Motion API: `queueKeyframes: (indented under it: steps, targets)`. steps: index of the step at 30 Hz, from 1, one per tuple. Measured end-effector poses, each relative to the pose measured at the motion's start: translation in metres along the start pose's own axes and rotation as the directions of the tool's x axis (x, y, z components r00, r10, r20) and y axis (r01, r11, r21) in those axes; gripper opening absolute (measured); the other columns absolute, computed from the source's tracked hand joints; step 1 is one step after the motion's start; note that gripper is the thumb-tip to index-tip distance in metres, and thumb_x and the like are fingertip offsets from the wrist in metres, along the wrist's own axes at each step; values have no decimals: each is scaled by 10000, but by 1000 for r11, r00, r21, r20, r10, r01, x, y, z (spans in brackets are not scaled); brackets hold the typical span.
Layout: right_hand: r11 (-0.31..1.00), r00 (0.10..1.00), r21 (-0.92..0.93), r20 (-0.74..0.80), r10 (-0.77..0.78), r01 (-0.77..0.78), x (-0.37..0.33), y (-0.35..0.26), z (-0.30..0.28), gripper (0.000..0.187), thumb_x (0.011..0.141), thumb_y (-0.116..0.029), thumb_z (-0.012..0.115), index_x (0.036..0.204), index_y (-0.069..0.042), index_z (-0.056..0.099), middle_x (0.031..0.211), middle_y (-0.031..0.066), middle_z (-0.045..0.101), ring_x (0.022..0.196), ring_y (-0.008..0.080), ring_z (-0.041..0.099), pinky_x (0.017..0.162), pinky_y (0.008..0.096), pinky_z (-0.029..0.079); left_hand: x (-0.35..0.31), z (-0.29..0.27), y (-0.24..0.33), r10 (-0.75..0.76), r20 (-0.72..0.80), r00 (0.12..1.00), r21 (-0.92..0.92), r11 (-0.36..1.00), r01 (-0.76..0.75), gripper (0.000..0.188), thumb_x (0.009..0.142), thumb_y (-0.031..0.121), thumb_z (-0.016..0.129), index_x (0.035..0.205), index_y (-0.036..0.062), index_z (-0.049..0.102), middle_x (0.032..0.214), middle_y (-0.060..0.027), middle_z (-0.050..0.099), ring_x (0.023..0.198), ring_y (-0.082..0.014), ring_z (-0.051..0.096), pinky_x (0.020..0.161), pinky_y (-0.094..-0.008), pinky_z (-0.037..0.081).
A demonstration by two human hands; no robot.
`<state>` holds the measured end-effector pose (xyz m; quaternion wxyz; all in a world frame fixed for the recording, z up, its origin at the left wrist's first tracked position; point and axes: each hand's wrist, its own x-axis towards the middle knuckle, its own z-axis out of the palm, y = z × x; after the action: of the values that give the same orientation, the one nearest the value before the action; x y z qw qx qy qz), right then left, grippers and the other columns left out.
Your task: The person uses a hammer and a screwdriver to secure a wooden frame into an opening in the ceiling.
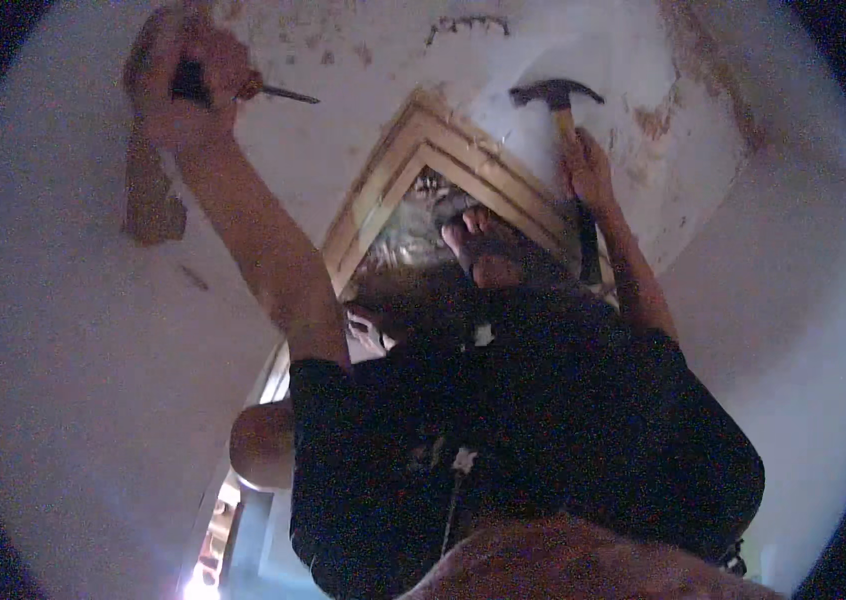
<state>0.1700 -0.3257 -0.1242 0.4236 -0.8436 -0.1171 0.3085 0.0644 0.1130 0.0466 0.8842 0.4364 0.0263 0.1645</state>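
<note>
At the upper left, my left hand (178,75) is raised against the pale wall, its fingers closed round the handle of a screwdriver (288,94) whose metal shaft points right. A dark square patch shows at this hand; I cannot tell if it is part of the tool. On the right, my right hand (588,170) grips the handle of a claw hammer (558,94), held with its dark head up. The screwdriver's tip and the hammer head stand well apart.
Between my arms, wooden moulding (423,125) forms a corner below the worn, patchy wall (373,50). A small dark rack (468,24) shows at the top. Bare toes (473,222) rest over a cluttered dark area inside the moulding. A brown patch (155,205) lies below my left hand.
</note>
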Motion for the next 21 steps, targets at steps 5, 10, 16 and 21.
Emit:
queueKeyframes:
  steps: [5,10,16,21]
  targets:
    - [992,1000,123,8,21,-22,-8,6,2,313,945,-309,441,910,-7,513,658,102,572,557,225,536,526,375,425,-6,31,-52,362,-134,923,201,922,-332,268,894,234,488,680,76,454,510,-56,435,394,-144,385,344,-317,321]
    - [996,999,87,-38,2,2,0,65,-1,348,972,-328,416,1112,-14,470,610,-11,460,376,66,392,328,228,333,-35,32,-136,376,-213,902,49,926,-374,246,875,152,544,686,67,412,503,-61,427,359,-146,378,314,-305,296]
    - [959,990,245,13,141,-140,-6,3,9,290,970,-335,419,1014,-56,487,579,-18,442,345,69,365,309,236,317,-66,25,-155,416,-556,720,232,909,-347,276,814,272,493,636,79,407,472,-44,344,355,-171,351,334,-319,317]
    - [969,988,208,-47,148,-136,-10,3,9,298,969,-333,420,1018,-52,503,590,-14,458,363,74,377,330,243,328,-72,42,-161,598,-610,521,477,801,-361,327,794,323,500,590,97,381,432,-34,311,299,-161,293,305,-316,299]
